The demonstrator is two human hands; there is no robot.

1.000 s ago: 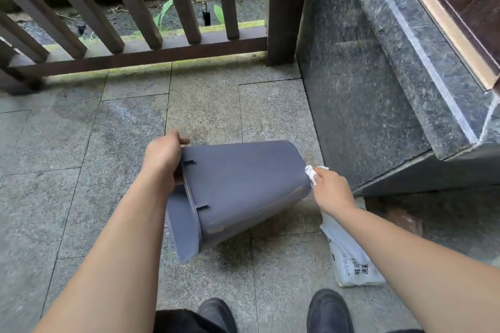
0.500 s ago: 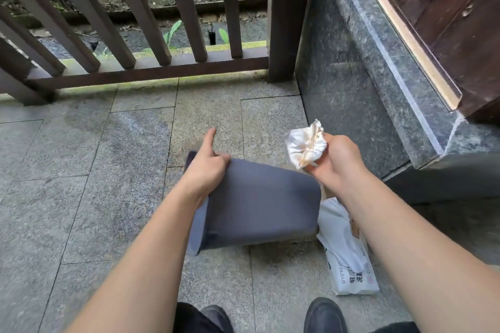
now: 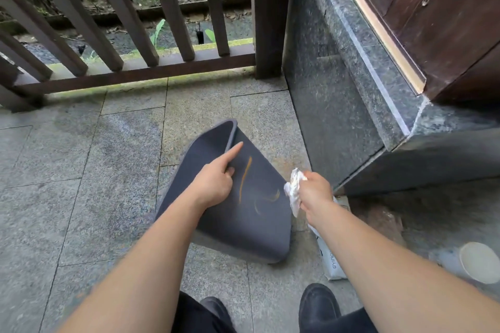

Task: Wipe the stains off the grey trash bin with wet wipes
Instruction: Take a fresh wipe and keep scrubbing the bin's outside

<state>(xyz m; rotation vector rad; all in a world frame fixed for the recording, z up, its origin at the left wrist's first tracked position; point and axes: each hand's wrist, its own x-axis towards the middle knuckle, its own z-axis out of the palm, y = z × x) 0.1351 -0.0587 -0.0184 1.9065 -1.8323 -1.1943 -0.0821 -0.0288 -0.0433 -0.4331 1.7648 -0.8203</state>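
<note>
My left hand grips the tilted grey trash bin with forefinger extended, while my right hand clutches a crumpled wet wipe.

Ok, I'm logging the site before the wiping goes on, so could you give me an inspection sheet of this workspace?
Surface: grey stone floor tiles, some darker patches.
Job's things: grey trash bin tipped on its side on the floor, orange streaks on its upturned face; crumpled wet wipe at the bin's right edge; white wipes pack on the floor under the right arm.
Clutter: pale round object at lower right, too blurred to name.
Hands: left hand holds the bin, index finger pointing; right hand grips the wipe.
Cables: nothing seen.
Surroundings: wooden railing, dark stone step, wooden door, person's black shoes.
</note>
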